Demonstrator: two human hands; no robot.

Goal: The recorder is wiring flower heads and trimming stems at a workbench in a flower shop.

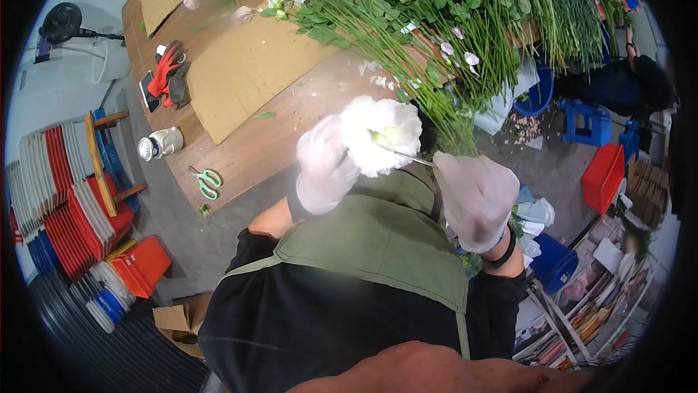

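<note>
A white flower (pixel 382 127), its petals full and ruffled, is held above the near edge of the table (pixel 291 113), in front of the apron (pixel 371 237). The left hand (pixel 323 164), in a pale glove, has its fingers curled in on the flower's left side, apparently to steady it with its pale centre turned up toward the wearer. The right hand (pixel 476 200), also gloved, has its fingers closed on a thin shiny rod (pixel 407 156), whose tip reaches that centre; whether it is tweezers or a wire I cannot tell. The gloves probably keep the petals clean. Beyond lie heaped stems (pixel 465 66), cut ends toward the wearer, perhaps for easy reach. Cardboard (pixel 254 66) lies flat on the table, likely as a work mat; green-handled scissors (pixel 209 182) rest near the corner, with red-and-black work gloves (pixel 171 73) and a phone (pixel 150 93) farther off. No label or lettering can be read on anything here.
</note>
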